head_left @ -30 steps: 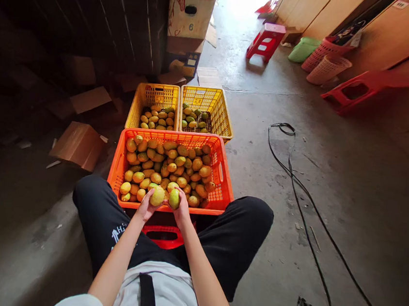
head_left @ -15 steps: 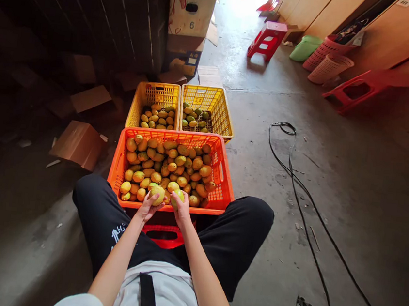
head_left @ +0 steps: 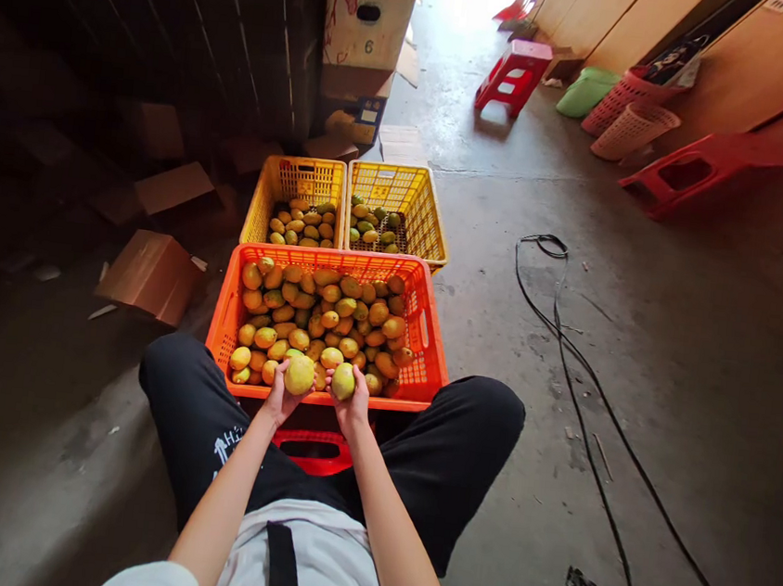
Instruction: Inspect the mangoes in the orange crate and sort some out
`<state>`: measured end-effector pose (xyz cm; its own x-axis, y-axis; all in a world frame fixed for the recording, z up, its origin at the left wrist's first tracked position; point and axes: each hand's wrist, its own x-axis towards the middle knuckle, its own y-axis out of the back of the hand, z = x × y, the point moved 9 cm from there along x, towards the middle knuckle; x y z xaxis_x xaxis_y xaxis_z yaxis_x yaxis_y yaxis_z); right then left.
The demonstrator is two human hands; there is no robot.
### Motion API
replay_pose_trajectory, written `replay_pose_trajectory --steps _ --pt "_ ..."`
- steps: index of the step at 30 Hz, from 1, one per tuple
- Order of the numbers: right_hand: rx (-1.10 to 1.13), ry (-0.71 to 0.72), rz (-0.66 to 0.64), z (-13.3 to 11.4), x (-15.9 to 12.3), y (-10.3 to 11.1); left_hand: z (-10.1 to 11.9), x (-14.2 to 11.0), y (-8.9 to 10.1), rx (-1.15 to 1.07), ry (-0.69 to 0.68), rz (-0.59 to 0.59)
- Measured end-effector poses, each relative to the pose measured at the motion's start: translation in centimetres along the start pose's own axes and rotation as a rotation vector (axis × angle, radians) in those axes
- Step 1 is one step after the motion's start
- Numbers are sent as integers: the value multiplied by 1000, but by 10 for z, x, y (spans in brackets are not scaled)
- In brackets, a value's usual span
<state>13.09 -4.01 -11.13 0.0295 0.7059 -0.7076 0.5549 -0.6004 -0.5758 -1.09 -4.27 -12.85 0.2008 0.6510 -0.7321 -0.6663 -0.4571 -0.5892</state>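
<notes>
An orange crate [head_left: 426, 362] full of yellow-green mangoes stands between my knees. Over its near rim my left hand [head_left: 280, 397] is closed on a yellow-green mango [head_left: 300, 375]. Beside it my right hand [head_left: 353, 405] is closed on a second, smaller mango [head_left: 344, 381]. The two fruits are held side by side, a little apart. Behind the orange crate stand two yellow crates, the left one [head_left: 262, 195] holding yellowish mangoes and the right one [head_left: 431, 218] greener ones.
A red stool [head_left: 316, 451] shows under me. Cardboard boxes [head_left: 152, 275] lie at the left, a tall carton [head_left: 368, 20] behind the crates. A black cable [head_left: 571, 349] runs across the concrete floor at the right. Red stools [head_left: 513, 75] and baskets [head_left: 630, 122] stand far back.
Both hands turned their mangoes over the crate's near rim; the right one dipped toward the pile and came back up with its fruit showing again.
</notes>
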Motion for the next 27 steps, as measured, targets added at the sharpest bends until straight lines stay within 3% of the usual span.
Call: replay_pose_trajectory --steps 11,19,27 --pt "24 12 18 0 0 0 1 -3 -8 -24 -10 -32" --pt "-90 114 50 -6 -5 -1 7 0 4 55 -126 42" --pt "-122 85 47 -3 -5 2 9 -3 3 65 -128 53"
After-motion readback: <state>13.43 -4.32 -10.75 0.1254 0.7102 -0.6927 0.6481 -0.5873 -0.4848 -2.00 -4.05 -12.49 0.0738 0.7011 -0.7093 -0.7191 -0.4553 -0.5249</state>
